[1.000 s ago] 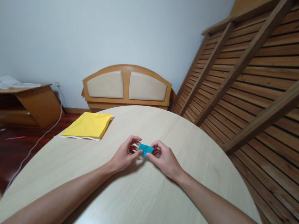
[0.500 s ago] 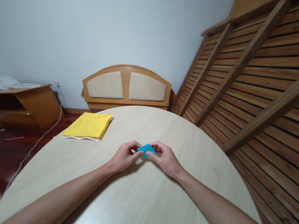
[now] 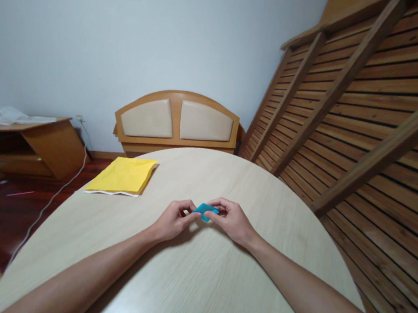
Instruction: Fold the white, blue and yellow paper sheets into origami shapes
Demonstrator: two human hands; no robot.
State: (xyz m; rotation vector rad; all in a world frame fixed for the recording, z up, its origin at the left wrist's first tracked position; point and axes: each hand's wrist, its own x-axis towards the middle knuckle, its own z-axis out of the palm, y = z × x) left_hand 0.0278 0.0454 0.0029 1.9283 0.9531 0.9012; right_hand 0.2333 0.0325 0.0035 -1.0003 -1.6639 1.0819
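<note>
Fingers of the left hand (image 3: 173, 221) and right hand (image 3: 235, 223) pinch a small lozenge-shaped blue paper (image 3: 202, 208) between them, thumbs covering part, its underside hidden. Below, the round wood-grained table (image 3: 264, 197) runs out of view; at left lies a creased yellow sheet (image 3: 123, 175).

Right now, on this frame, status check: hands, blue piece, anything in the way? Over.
Left hand and right hand: both gripping. Small blue piece pinched between them, over the round table. Yellow paper off to the left, not in the way.
</note>
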